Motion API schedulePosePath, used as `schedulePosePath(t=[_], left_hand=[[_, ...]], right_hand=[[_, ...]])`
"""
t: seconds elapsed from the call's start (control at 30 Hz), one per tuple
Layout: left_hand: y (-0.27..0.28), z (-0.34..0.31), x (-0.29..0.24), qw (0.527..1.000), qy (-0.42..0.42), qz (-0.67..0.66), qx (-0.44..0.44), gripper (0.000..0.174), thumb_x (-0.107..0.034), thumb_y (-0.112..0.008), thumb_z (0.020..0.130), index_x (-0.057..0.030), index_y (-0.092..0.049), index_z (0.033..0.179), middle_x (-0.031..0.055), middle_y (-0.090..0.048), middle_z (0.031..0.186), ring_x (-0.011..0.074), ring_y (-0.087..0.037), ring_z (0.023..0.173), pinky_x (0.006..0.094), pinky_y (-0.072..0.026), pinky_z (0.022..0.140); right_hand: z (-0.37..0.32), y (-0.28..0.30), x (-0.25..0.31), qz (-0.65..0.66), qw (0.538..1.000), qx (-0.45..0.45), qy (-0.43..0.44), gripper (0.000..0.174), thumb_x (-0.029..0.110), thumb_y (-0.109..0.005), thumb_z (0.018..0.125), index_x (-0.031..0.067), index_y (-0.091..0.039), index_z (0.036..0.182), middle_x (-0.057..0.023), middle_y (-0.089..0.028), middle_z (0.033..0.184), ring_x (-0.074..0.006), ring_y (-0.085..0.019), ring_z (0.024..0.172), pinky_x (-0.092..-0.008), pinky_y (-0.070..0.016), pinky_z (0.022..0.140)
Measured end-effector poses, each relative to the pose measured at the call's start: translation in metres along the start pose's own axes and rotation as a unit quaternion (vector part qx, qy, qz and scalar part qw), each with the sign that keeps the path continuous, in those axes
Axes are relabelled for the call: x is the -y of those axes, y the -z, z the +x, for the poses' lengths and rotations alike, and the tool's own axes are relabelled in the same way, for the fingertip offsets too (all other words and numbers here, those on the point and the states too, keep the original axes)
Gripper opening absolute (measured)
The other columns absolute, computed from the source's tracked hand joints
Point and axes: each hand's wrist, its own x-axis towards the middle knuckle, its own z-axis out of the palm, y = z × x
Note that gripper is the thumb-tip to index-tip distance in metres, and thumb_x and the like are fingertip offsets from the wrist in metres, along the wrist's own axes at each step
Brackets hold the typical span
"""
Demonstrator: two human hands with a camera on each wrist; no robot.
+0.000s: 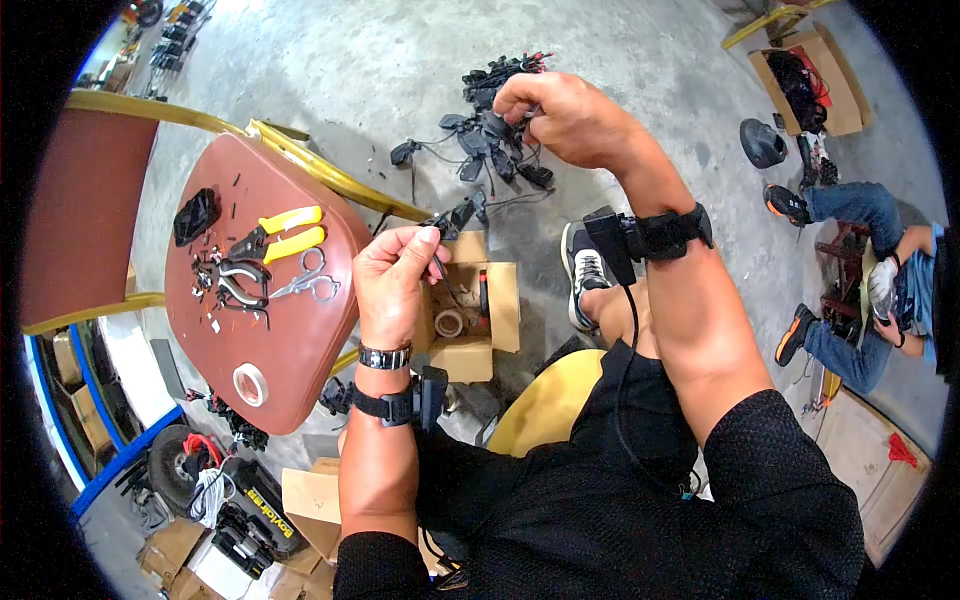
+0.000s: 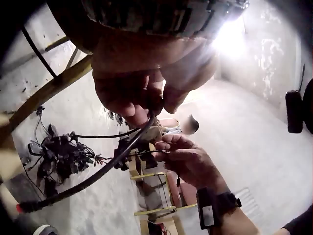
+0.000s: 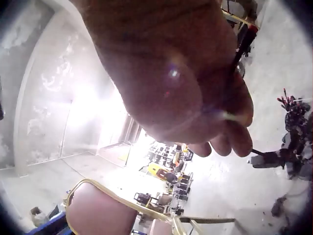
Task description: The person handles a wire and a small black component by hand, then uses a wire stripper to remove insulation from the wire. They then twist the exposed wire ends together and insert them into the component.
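Observation:
My left hand (image 1: 395,275) pinches a black cable (image 1: 443,272) between thumb and fingers, over the open cardboard box. In the left wrist view this cable (image 2: 84,184) droops from the fingertips to a red-tipped end. My right hand (image 1: 575,120) is raised farther forward, its fingers curled, over the pile of black cables and connectors (image 1: 490,140) on the floor. Seen from the left wrist, the right hand (image 2: 190,161) pinches a thin black wire (image 2: 149,152) at its fingertips. In the right wrist view the palm hides most of the grip.
A brown chair seat (image 1: 290,375) at left carries yellow-handled pliers (image 1: 290,235), scissors (image 1: 315,278), black scraps and a tape roll (image 1: 250,384). The cardboard box (image 1: 462,360) holds another tape roll (image 1: 449,323). Another person (image 1: 890,285) sits at right, near a box of cables (image 1: 850,80).

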Motion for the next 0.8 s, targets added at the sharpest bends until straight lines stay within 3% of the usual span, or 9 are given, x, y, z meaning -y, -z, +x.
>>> schedulePosePath(t=[0.07, 0.17, 0.27, 0.4, 0.7, 0.73, 0.77, 0.8], left_hand=[[0.002, -0.001, -0.001, 1.000, 0.000, 0.002, 0.001, 0.018, -0.019, -0.065, 0.096, -0.0016, -0.069, 0.093, 0.0062, -0.069, 0.079, 0.0101, -0.059, 0.063, 0.0229, -0.0474, 0.060], [0.002, -0.002, -0.003, 1.000, 0.003, 0.004, 0.005, 0.018, -0.019, -0.065, 0.096, -0.0017, -0.069, 0.093, 0.0059, -0.069, 0.079, 0.0102, -0.059, 0.064, 0.0229, -0.0474, 0.060], [0.002, -0.003, -0.003, 1.000, 0.005, 0.007, 0.007, 0.018, -0.019, -0.065, 0.096, -0.0018, -0.069, 0.092, 0.0057, -0.069, 0.079, 0.0103, -0.060, 0.064, 0.0228, -0.0475, 0.061], [0.003, -0.004, -0.003, 1.000, -0.002, 0.008, 0.008, 0.018, -0.019, -0.065, 0.096, -0.0019, -0.069, 0.092, 0.0058, -0.069, 0.079, 0.0104, -0.060, 0.064, 0.0229, -0.0477, 0.061], [0.002, -0.006, -0.004, 1.000, -0.013, 0.015, 0.001, 0.018, -0.018, -0.065, 0.096, -0.0014, -0.069, 0.093, 0.0069, -0.069, 0.078, 0.0117, -0.061, 0.065, 0.0242, -0.0485, 0.061], [0.002, -0.007, -0.004, 1.000, -0.025, 0.006, 0.005, 0.017, -0.018, -0.064, 0.096, -0.0012, -0.068, 0.094, 0.0076, -0.069, 0.079, 0.0124, -0.061, 0.066, 0.0246, -0.0487, 0.062], [0.003, -0.007, -0.005, 0.999, -0.037, -0.003, 0.010, 0.017, -0.018, -0.064, 0.096, -0.0010, -0.068, 0.094, 0.0082, -0.069, 0.079, 0.0131, -0.061, 0.066, 0.0251, -0.0489, 0.062], [0.003, -0.008, -0.005, 0.999, -0.048, -0.012, 0.015, 0.017, -0.017, -0.064, 0.096, -0.0007, -0.067, 0.095, 0.0088, -0.069, 0.079, 0.0138, -0.061, 0.066, 0.0255, -0.0491, 0.063]], right_hand=[[-0.001, -0.001, 0.001, 0.002, 0.999, -0.030, 0.031, 0.033, -0.007, -0.050, 0.081, 0.0022, -0.065, 0.109, -0.0136, -0.069, 0.093, -0.0253, -0.068, 0.091, -0.0350, -0.0554, 0.076], [-0.003, -0.008, -0.010, -0.208, 0.978, 0.028, -0.004, 0.031, 0.000, -0.053, 0.084, 0.0028, -0.065, 0.113, -0.0150, -0.070, 0.097, -0.0277, -0.068, 0.093, -0.0368, -0.0540, 0.083], [-0.004, -0.004, -0.011, -0.207, 0.978, -0.010, -0.016, 0.030, 0.008, -0.056, 0.087, 0.0032, -0.065, 0.115, -0.0160, -0.070, 0.100, -0.0295, -0.067, 0.094, -0.0375, -0.0518, 0.086], [-0.001, 0.002, -0.005, -0.104, 0.991, -0.080, -0.021, 0.024, 0.012, -0.057, 0.088, 0.0018, -0.067, 0.108, -0.0143, -0.070, 0.096, -0.0276, -0.067, 0.090, -0.0365, -0.0510, 0.081], [-0.003, -0.015, 0.018, -0.100, 0.994, 0.045, 0.028, 0.028, 0.000, -0.060, 0.080, 0.0038, -0.069, 0.106, -0.0139, -0.072, 0.097, -0.0280, -0.069, 0.089, -0.0366, -0.0541, 0.079], [-0.005, -0.025, 0.020, -0.076, 0.995, 0.049, 0.048, 0.029, 0.005, -0.059, 0.075, 0.0091, -0.071, 0.101, -0.0176, -0.071, 0.094, -0.0359, -0.068, 0.093, -0.0428, -0.0542, 0.081], [-0.004, -0.028, 0.032, -0.105, 0.986, 0.115, 0.058, 0.030, 0.001, -0.063, 0.077, 0.0061, -0.070, 0.106, -0.0164, -0.071, 0.095, -0.0322, -0.069, 0.091, -0.0392, -0.0544, 0.081], [-0.006, -0.036, 0.038, -0.103, 0.984, 0.130, 0.069, 0.030, 0.002, -0.063, 0.076, 0.0061, -0.070, 0.105, -0.0171, -0.071, 0.094, -0.0339, -0.068, 0.091, -0.0404, -0.0541, 0.081]])
